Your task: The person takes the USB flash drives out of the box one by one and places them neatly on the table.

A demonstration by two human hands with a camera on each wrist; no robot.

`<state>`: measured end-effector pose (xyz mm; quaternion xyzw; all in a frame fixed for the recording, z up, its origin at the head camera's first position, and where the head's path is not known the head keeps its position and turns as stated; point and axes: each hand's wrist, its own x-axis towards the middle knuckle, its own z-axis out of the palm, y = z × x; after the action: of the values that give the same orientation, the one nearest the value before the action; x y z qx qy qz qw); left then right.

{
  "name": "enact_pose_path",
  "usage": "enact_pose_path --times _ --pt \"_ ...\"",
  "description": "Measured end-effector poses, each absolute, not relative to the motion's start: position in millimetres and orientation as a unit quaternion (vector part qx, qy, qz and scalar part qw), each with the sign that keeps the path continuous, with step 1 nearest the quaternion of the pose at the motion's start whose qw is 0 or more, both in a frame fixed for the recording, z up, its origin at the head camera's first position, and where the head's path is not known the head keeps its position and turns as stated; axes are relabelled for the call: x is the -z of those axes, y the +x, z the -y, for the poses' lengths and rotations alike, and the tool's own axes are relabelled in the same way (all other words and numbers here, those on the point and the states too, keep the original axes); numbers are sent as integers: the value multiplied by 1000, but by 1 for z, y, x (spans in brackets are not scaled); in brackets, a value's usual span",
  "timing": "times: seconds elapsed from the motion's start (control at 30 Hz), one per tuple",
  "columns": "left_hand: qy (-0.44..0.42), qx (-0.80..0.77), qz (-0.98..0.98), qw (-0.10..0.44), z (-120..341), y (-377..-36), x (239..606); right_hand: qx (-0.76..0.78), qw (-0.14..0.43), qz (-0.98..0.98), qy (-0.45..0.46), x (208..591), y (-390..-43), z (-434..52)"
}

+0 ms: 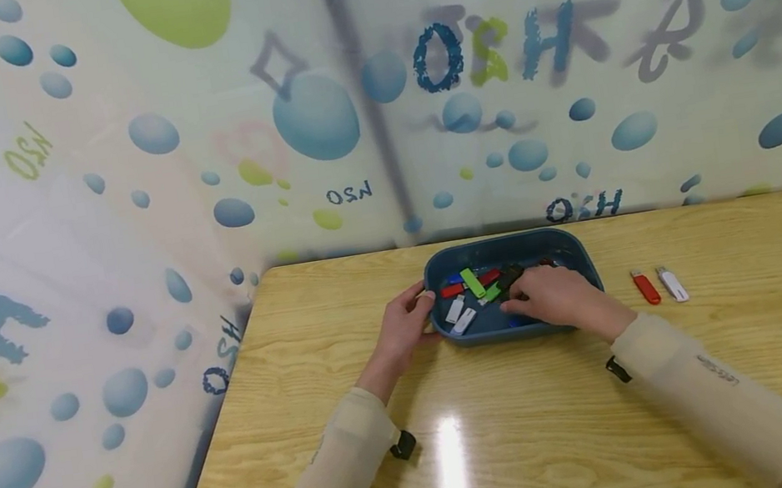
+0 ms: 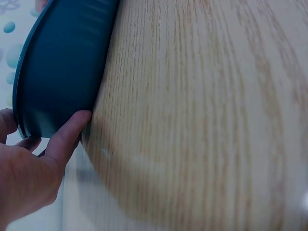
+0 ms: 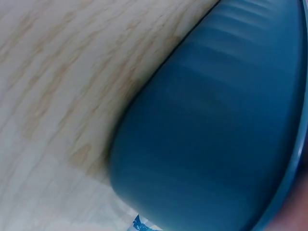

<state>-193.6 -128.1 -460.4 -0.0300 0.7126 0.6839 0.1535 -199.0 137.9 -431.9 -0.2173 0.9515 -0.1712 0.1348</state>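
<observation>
My left hand [image 1: 406, 322] grips the blue tub [image 1: 503, 336] at left; my right hand [image 1: 554, 295] dips among flash drives [image 1: 473, 282], its grasp unclear.

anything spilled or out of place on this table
No spill shows; the bright streak on the table looks like glare. Only a red USB stick and a white USB stick lie outside the bin, to its right, but side by side, so probably placed deliberately.
</observation>
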Motion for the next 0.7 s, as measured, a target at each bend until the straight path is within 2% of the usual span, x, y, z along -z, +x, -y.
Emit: enact_pose_path --times 0.13,0.27,0.43,0.7 --pt "-29 -683 -713 154 129 -194 461 149 127 -968 -157 430 -198 -139" --pt "-32 -681 -716 151 128 -194 461 109 149 -977 -111 426 -196 -134" --pt "-36 -677 -719 149 127 -192 459 99 170 -975 -106 428 -197 -128" --pt "-35 -678 -719 151 128 -193 460 124 156 -970 -137 434 -203 -125"
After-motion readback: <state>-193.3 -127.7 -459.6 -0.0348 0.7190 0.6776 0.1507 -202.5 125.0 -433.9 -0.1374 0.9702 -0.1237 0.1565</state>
